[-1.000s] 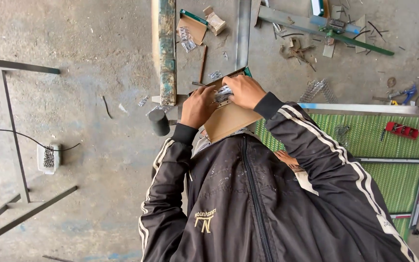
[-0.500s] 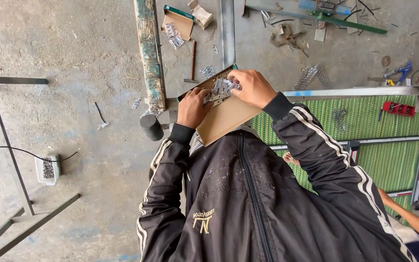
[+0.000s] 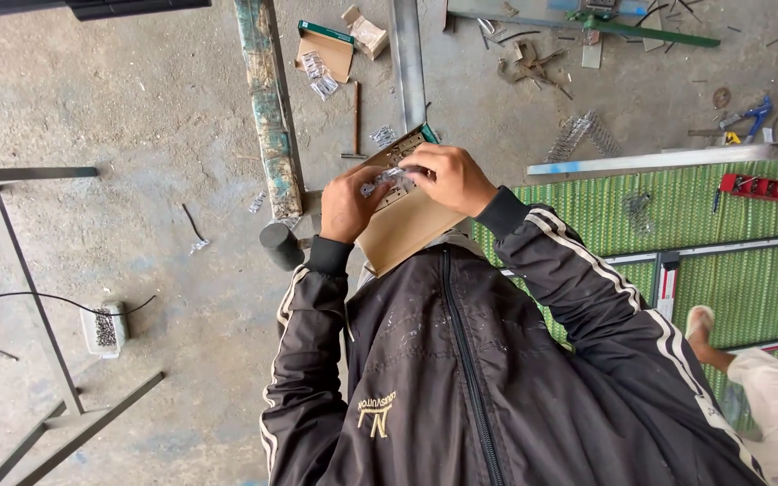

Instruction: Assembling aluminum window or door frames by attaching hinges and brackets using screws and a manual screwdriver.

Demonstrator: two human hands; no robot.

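The cardboard box (image 3: 404, 225) sits between the left hand (image 3: 346, 205) and right hand (image 3: 451, 178), above the floor (image 3: 137, 108). The mat (image 3: 722, 225) lies right; the metal frame (image 3: 20, 270) lies left.

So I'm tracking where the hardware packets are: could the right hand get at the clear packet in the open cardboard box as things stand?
Probably yes: the right hand already rests on the clear packet in the cardboard box, which the left hand holds open-side up, nothing between.

both arms bent inward, left hand (image 3: 346, 205) and right hand (image 3: 450, 177) close together, fingers curled
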